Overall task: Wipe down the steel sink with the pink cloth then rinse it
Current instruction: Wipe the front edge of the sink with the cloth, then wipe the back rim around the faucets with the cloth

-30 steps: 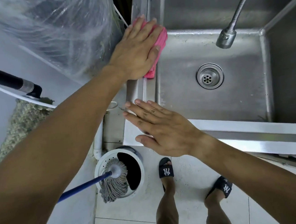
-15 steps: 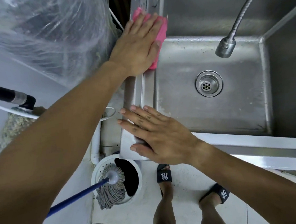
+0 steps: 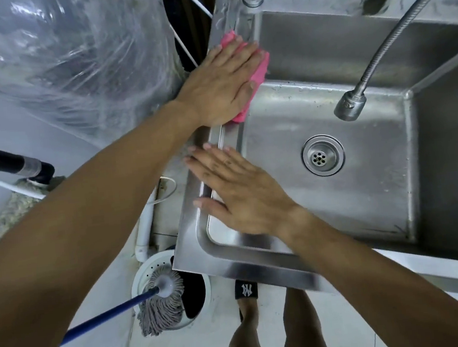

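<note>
The steel sink (image 3: 364,194) fills the right half of the head view, with a round drain (image 3: 322,155) in its basin. My left hand (image 3: 222,87) lies flat on the pink cloth (image 3: 258,71), pressing it onto the sink's left rim near the far corner. Pink shows beyond my fingertips and under my palm's edge. My right hand (image 3: 240,191) rests flat and holds nothing, fingers apart, on the near left rim. A flexible faucet hose (image 3: 350,105) hangs over the basin.
A clear plastic-wrapped bulk (image 3: 71,62) stands left of the sink. A white mop bucket (image 3: 174,287) with a grey mop on a blue handle sits on the tiled floor below the sink corner. My feet in black slippers stand by the front edge.
My left hand has slid the pink cloth farther along the left rim toward the back corner. My right hand stays flat on the near rim. The camera has moved closer.
</note>
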Action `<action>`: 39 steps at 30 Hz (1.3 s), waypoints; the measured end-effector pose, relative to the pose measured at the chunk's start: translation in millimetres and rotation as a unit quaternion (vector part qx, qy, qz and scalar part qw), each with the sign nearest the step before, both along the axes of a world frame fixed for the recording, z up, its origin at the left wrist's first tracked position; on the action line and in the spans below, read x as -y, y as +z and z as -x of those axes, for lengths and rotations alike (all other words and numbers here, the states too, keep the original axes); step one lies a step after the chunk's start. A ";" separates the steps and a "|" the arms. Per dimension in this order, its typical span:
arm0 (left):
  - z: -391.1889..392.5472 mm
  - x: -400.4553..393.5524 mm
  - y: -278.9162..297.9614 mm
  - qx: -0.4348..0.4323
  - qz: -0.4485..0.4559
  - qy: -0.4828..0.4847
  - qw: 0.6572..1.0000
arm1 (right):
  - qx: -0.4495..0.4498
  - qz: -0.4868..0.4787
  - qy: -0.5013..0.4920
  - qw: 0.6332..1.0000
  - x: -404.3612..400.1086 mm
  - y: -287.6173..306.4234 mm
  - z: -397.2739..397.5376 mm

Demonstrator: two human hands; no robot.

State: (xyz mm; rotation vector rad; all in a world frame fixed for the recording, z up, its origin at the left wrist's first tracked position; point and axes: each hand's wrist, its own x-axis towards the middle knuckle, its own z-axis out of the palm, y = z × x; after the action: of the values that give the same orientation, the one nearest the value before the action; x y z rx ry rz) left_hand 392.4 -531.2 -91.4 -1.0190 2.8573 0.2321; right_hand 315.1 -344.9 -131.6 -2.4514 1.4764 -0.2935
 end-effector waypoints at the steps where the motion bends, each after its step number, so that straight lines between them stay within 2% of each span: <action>1: -2.3 -2.1 -1.0 -0.001 -0.002 -0.004 1.000 | 0.000 0.009 -0.007 1.000 5.6 -1.5 0.9; 6: -2.1 14.3 1.1 -0.005 -0.009 -0.026 1.000 | -0.010 0.029 -0.020 0.999 -1.2 -5.2 -5.4; 14: -0.2 6.1 -7.6 -0.023 0.013 0.021 0.999 | 0.023 0.016 -0.013 1.000 0.1 -5.1 -5.5; 16: 2.2 10.9 -3.3 -0.011 0.012 0.015 1.000 | 0.081 -0.024 0.024 0.996 7.9 -1.3 4.4; 18: 4.1 10.1 0.4 0.000 0.027 0.015 1.000 | 0.192 -0.096 0.049 0.975 19.0 4.9 29.3; 19: 1.4 4.2 0.6 -0.014 0.037 0.022 0.999 | 0.242 -0.089 0.032 0.966 26.4 9.4 47.9; 21: -11.1 -23.7 -3.9 -0.088 0.060 0.066 0.992 | 0.266 0.002 -0.041 0.963 52.8 23.2 90.9; 23: -25.7 -68.9 -12.1 -0.163 0.065 0.141 0.974 | 0.227 0.096 -0.070 0.967 93.3 38.6 119.4; 25: -34.4 -110.4 -20.7 -0.172 0.043 0.187 0.966 | 0.141 0.148 0.008 0.979 139.3 45.5 121.6; 27: -38.0 -133.3 -27.6 -0.126 0.036 0.190 0.973 | 0.029 0.138 0.145 0.979 173.8 37.6 110.8; 29: -39.6 -138.1 -31.0 -0.086 0.041 0.194 0.976 | -0.056 0.088 0.246 0.964 193.8 21.7 106.6; 32: -37.4 -135.9 -31.5 -0.069 0.035 0.206 0.976 | -0.093 0.077 0.291 0.949 215.6 8.5 115.5; 34: -36.2 -136.5 -32.7 -0.062 0.039 0.210 0.975 | -0.074 0.098 0.228 0.966 218.1 2.7 112.1; 36: -35.0 -135.9 -30.9 -0.062 0.039 0.212 0.974 | -0.023 0.092 0.055 0.994 203.4 -2.8 89.7; 37: -34.7 -136.1 -30.1 -0.061 0.039 0.214 0.974 | 0.012 0.070 -0.057 0.996 194.3 -3.5 71.4; 39: -34.9 -138.1 -28.7 -0.057 0.036 0.216 0.974 | 0.104 -0.026 -0.240 0.965 185.0 -0.5 38.1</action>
State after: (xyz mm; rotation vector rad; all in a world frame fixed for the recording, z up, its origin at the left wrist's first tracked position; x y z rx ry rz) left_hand 427.3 -393.0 -120.1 -1.6890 2.7198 0.2261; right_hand 277.0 -529.9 -132.0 -1.9203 1.9317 -0.5767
